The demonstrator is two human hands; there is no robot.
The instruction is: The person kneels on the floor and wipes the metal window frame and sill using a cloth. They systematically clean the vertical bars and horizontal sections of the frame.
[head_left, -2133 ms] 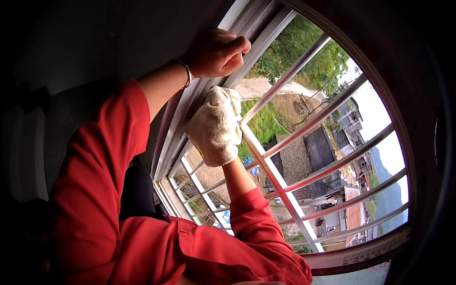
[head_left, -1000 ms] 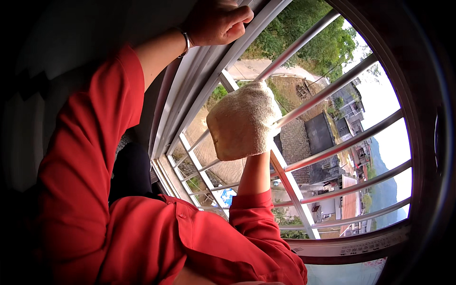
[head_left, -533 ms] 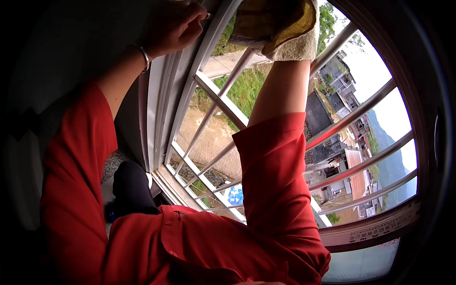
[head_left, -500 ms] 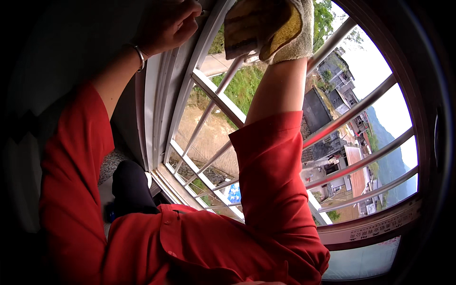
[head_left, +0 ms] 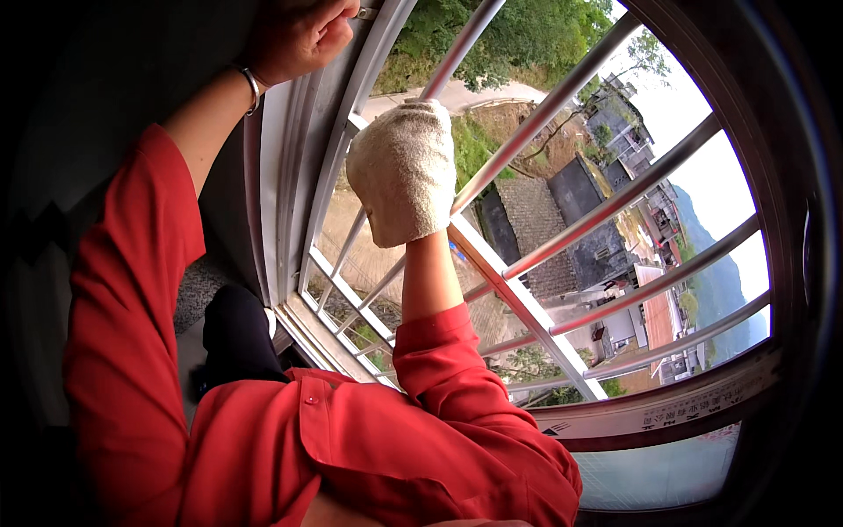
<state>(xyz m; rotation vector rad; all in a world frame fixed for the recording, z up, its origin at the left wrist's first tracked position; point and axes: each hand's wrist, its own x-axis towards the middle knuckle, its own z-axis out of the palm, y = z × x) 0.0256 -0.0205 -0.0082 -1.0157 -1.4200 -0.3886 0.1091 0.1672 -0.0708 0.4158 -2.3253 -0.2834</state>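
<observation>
Our right hand (head_left: 402,171) is wrapped in a cream cleaning cloth (head_left: 406,158), so we cannot tell how its fingers lie beneath; the covered hand presses flat toward the window glass (head_left: 492,79), just where the metal security bars (head_left: 562,237) cross behind it. Our left hand (head_left: 299,35) is curled tight round the upper edge of the white window frame (head_left: 294,176), a thin silver bracelet (head_left: 250,83) on its wrist. Both arms wear red sleeves (head_left: 132,290), which fill the lower left of the view. Along the bottom rail of the window runs a long white label strip (head_left: 694,402) with small dark print and a red mark, curving with the frame. A dark shoe or foot (head_left: 235,338) rests on the sill by the lower corner. Through the bars, which stand between us and the outside, we see grey roofs (head_left: 580,228), a pale road (head_left: 474,92) and green trees (head_left: 518,35) far below.
</observation>
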